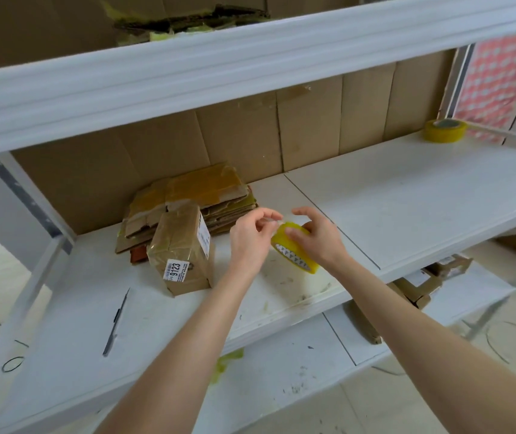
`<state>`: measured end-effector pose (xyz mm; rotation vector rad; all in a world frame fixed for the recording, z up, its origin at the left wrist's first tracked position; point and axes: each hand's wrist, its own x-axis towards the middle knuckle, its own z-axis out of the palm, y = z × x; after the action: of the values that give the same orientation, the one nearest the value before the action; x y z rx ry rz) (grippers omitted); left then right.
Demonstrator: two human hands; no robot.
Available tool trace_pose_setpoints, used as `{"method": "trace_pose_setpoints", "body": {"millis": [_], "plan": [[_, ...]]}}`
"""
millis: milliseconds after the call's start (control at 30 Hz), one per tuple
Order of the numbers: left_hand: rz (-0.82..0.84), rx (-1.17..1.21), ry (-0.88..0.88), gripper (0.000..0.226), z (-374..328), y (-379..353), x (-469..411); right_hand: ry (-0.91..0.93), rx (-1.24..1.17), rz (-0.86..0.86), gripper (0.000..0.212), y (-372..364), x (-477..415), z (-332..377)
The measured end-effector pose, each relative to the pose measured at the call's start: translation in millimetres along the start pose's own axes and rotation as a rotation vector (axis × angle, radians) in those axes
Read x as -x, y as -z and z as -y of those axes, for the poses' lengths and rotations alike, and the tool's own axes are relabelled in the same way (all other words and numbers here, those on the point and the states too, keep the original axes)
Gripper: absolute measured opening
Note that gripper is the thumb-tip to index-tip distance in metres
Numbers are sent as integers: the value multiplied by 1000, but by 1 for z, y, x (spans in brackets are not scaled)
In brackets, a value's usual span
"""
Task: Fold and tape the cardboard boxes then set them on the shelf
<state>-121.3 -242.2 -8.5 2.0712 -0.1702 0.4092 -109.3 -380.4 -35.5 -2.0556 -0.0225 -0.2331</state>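
A small taped cardboard box (183, 258) with a white "9123" label stands on the white shelf board (406, 198). Behind it lies a stack of flattened cardboard boxes (194, 202). To the right of the box, above the shelf, my right hand (319, 236) grips a yellow tape roll (294, 250). My left hand (252, 238) pinches the loose tape end at the top of the roll, between thumb and fingertips.
A second yellow tape roll (446, 130) sits at the shelf's far right corner. A dark pen-like tool (115, 324) lies on the shelf at front left. Small boxes (422, 286) rest on the lower shelf. The upper shelf beam (219, 67) hangs overhead.
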Motion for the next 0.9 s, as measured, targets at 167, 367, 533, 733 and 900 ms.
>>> {"method": "trace_pose_setpoints", "body": {"millis": [167, 367, 533, 733, 900], "plan": [[89, -175, -21, 24, 2, 0, -7, 19, -60, 8, 39, 2, 1, -4], [67, -418, -21, 8, -2, -3, -5, 81, -39, 59, 37, 2, 2, -1], [73, -579, -66, 7, -6, -5, -8, 125, 11, 56, 37, 2, 1, 8], [74, -726, -16, 25, -1, 3, -12, 203, 178, 59, 32, -6, -1, 1], [-48, -548, -82, 21, 15, 33, 9, 209, 557, 88, 37, -23, -5, -26]]}}
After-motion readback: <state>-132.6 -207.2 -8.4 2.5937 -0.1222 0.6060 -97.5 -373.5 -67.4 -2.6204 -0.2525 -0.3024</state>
